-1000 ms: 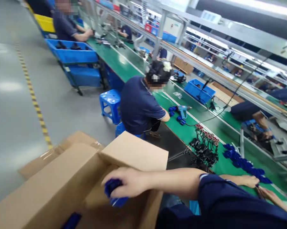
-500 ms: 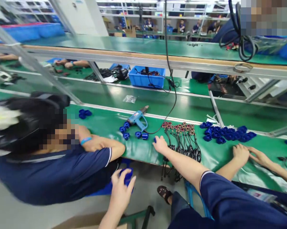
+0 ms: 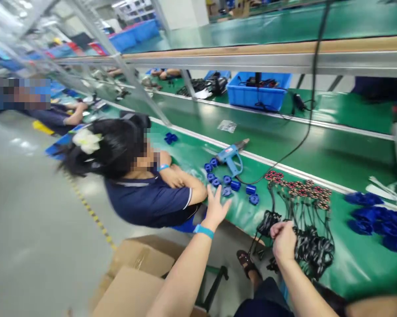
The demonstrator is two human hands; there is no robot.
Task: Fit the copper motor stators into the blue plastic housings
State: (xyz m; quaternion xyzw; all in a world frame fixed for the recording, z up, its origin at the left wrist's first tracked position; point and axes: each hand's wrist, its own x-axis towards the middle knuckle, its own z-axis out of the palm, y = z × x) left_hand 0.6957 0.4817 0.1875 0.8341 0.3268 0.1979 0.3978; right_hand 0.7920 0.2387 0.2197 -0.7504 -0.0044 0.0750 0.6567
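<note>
Beyond the heat gun (image 3: 228, 153), a bin (image 3: 254, 97) is holding corded items (image 3: 258, 81). Before the gun, our left hand (image 3: 215, 213) is hovering wide, our right hand (image 3: 284, 241) is looking curled, contents unclear; blue parts (image 3: 235, 185) are lying beside the gun.

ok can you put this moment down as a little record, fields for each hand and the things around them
left hand: open, spread, beside the small blue parts
right hand: curled, at the black cable bundles; grip unclear
rings: red and copper-coloured, beyond the bundles
heat gun: lying on the green bench among small blue parts
blue pile: right of the rings
co-worker: seated, leaning at the bench
cardboard box: below, by the left forearm
</note>
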